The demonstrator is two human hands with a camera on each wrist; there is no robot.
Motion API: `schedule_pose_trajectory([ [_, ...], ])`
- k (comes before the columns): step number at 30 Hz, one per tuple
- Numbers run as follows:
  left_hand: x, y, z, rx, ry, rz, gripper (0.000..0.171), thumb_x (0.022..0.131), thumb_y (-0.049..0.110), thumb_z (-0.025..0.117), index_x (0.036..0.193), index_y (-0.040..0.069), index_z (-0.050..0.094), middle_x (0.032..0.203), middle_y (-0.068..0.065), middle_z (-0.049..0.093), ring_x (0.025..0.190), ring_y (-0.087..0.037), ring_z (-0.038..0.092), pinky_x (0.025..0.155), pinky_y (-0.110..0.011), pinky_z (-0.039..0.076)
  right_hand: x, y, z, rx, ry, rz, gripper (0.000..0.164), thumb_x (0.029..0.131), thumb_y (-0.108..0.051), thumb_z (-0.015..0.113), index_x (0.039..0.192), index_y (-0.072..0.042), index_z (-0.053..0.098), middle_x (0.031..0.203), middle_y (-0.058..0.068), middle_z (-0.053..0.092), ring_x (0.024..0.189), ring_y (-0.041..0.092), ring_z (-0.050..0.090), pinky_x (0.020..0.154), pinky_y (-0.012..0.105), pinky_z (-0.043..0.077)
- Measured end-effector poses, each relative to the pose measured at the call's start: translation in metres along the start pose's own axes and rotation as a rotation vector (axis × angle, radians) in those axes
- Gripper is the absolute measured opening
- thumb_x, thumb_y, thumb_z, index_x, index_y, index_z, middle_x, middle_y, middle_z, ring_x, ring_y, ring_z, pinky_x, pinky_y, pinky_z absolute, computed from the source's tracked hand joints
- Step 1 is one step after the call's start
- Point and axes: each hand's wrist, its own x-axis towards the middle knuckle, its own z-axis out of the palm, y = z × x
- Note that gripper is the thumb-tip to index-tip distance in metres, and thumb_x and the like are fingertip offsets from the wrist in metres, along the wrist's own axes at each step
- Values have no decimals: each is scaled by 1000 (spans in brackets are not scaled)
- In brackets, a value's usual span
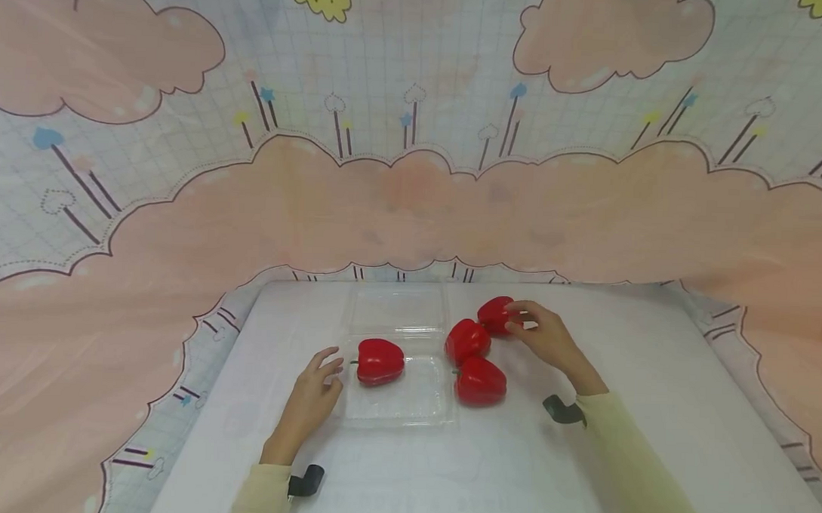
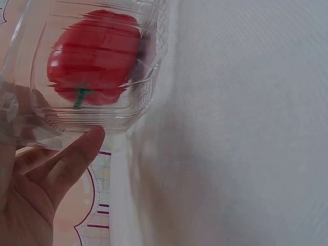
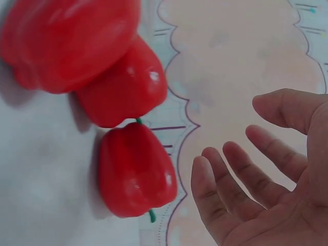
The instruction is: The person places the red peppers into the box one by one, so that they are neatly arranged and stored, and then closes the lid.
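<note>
A clear plastic clamshell box (image 1: 405,419) lies open with its lid (image 1: 399,307) folded back. One red bell pepper (image 1: 380,361) rests in its base, the green stem pointing left. Beside the box's left wall is my left hand (image 1: 311,396), fingers loosely bent and holding nothing; a fingertip (image 2: 97,134) is right at the ridged plastic. My right hand (image 1: 547,338) is at the farthest loose bell pepper (image 1: 494,314), its fingers overlapping it in the head view. In the right wrist view, the relaxed, spread fingers (image 3: 246,171) show a gap from the peppers.
Two more red bell peppers, a middle one (image 1: 468,341) and a nearer one (image 1: 481,383), sit close together right of the box. A white cloth (image 1: 512,471) covers the table. Behind it hangs a curtain (image 1: 399,211) printed with clouds.
</note>
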Motion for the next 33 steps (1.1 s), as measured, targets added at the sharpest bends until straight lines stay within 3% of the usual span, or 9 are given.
schedule_pose_trajectory([
  [7,-1,1,-3,6,-25,-13,37,88,0,57,125,-5,63,142,-13,52,112,-31,67,85,-38,61,-15,9,11,-10,-34,10,40,92,-20,65,130,-12,56,133,13,59,121,33,58,95,48,57],
  [20,0,-3,-2,0,-11,24,37,87,-3,57,123,-6,64,141,-14,52,110,-31,68,82,-37,62,-36,17,27,37,-113,-8,42,91,-17,67,130,-11,56,131,14,60,118,32,60,93,44,59],
  [33,-1,-1,-2,14,-9,26,36,87,-2,58,122,-7,64,141,-15,52,110,-32,68,82,-37,62,-40,17,47,53,-189,104,67,78,-34,80,136,-20,49,137,6,54,124,30,55,91,43,60],
])
